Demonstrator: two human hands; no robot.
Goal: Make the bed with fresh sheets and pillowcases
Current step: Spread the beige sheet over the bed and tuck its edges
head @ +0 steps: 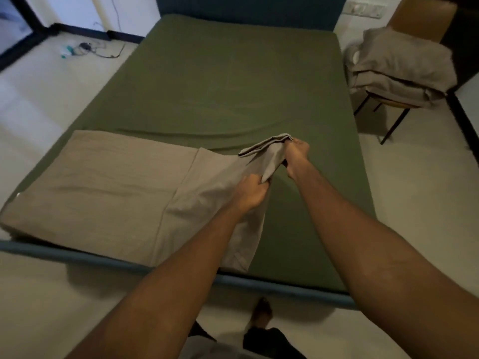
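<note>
Two bare forearms fill the near field, reaching in from the foot of the bed. A bare foot [261, 313] stands on the pale floor beneath them.

Task's thing: long taupe woven cloth [103, 193], lying across the near left corner of the mattress. Its left part looks padded and flat, its right end limp. Reads as a pillowcase drawn over a pillow, though not certain.

Left hand [252, 190] grips the loose end low down, fingers curled into the fabric. Right hand [296, 156], further in, is clenched round a bunched corner of the same cloth, raised just off the bed. Hands near each other, not touching.

Beneath: olive green fitted sheet [233, 73] stretched over the whole mattress, with shallow creases across the middle. Blue padded bed rail [103, 260] runs along the near edge, dark blue headboard [246, 6] at the far end.

Outward: wooden-backed chair with black legs [420, 19] just beside the bed's right side, carrying a heap of taupe folded linen [396, 66]. Black cable and small items [88, 47] on the floor, far left.

Progress, as judged:
- Bottom sheet looks done.
- Nothing lies at the head end, and no top sheet or cover is spread.
- The cloth in hand looks midway, its open end unfinished.
- The chair heap is untouched, so most of the linen is left to place
</note>
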